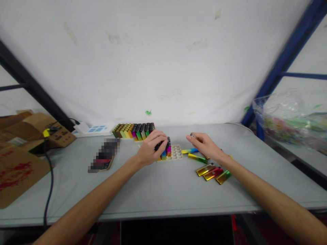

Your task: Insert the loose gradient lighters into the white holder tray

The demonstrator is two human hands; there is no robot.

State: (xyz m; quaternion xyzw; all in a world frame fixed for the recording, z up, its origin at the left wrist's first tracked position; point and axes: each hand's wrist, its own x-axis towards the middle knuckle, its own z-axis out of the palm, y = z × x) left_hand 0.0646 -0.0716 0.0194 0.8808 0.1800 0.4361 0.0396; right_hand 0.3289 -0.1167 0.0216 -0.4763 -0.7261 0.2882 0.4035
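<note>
My left hand (152,147) curls over the upright lighters standing in a pale tray (176,152) with round holes. Its fingers wrap round their black tops, and it covers most of them; a purple lighter (169,149) shows beside the fingertips. In the air to the right, my right hand (206,144) is closed on a lighter (193,135), of which only the metal-capped end shows. Beneath and beside that hand lie loose shiny lighters, among them a yellow-green one (198,158), a blue-yellow one (189,150) and a red-gold one (213,173).
Behind my left hand stand packed rows of lighters (139,131) near the wall. A phone-like dark item (105,154), blurred, lies to the left. Further left are a power strip (98,129), cardboard boxes (22,163) and a black cable (51,177). A clear plastic bag (288,115) sits at right.
</note>
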